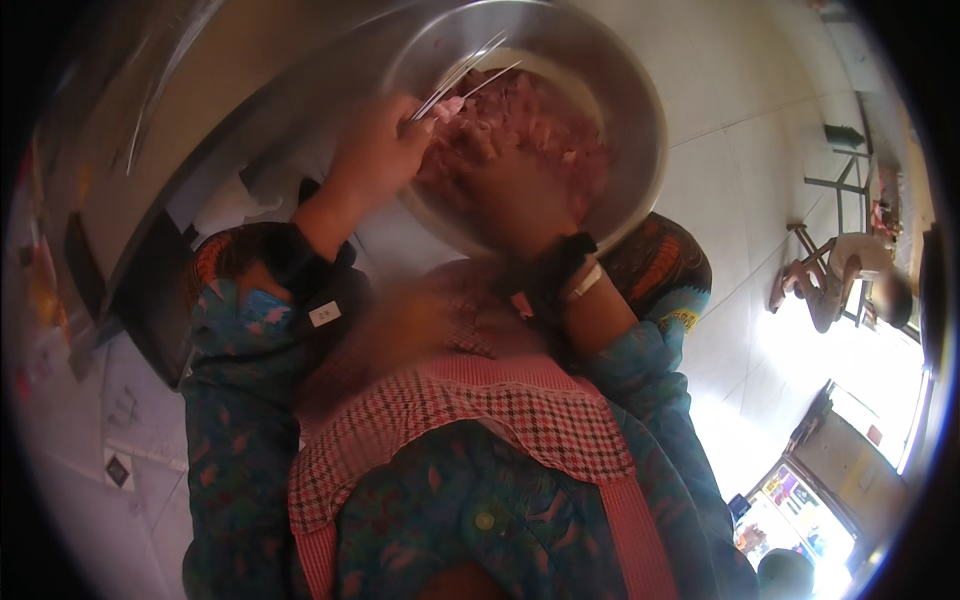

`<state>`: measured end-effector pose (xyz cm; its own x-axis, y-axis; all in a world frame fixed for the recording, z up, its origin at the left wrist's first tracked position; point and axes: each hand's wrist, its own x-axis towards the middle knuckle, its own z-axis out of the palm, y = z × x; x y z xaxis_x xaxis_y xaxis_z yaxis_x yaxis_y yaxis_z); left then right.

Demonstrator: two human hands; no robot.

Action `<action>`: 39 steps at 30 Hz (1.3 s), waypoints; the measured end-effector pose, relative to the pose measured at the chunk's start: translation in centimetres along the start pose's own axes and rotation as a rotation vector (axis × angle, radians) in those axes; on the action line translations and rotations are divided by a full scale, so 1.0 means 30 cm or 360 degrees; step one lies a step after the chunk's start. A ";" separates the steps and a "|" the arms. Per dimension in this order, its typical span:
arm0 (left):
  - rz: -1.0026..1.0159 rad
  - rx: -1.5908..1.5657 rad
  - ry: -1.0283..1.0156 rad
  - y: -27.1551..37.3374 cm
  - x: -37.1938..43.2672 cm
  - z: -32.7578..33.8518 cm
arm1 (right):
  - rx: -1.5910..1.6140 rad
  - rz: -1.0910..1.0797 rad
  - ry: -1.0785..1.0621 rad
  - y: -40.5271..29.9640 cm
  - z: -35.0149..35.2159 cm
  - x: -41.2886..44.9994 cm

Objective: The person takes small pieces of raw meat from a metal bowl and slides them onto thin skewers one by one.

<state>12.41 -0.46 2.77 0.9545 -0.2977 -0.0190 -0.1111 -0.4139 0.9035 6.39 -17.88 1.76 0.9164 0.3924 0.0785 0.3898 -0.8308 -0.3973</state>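
Observation:
Over the left side of a large metal basin [654,142], my left hand [386,154] grips several thin metal skewers [466,69]. One skewer carries a small lump of pale pink meat [448,109] close to my fingers. Raw meat pieces [525,112] lie heaped in the basin. My right hand [517,191] reaches down into the heap, its fingers blurred and partly hidden among the pieces. Whether it holds a piece I cannot tell. Dark bands wrap both my wrists, and a pale bracelet [586,279] sits on the right one.
My knees flank the basin, below a checked apron [540,420]. At left stands a dark bin-like container [154,300] beside a large curved metal edge. Farther right on the tiled floor [739,172], a person [847,274] sits near a metal-framed stool [844,184]. A bright doorway lies beyond.

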 end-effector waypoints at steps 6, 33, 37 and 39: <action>-0.0062 0.0140 0.0149 -0.033 -0.007 0.027 | -0.0138 0.0177 -0.0037 -0.012 0.050 0.072; -0.0365 -0.0203 0.0246 -0.100 0.019 0.079 | -0.0450 -0.0193 -0.0031 0.016 0.111 0.208; -0.0292 -0.0051 0.0274 -0.121 -0.002 0.047 | -0.0134 0.0279 -0.0797 -0.052 0.029 0.177; -0.0248 -0.0030 0.0280 -0.094 0.012 0.063 | -0.0288 0.0122 -0.0709 -0.010 -0.065 0.114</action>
<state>12.53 -1.04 -0.59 0.9934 -0.0762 -0.0854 0.0449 -0.4267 0.9033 9.59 -17.05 3.94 0.8305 0.4251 -0.3598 0.3683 -0.9038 -0.2179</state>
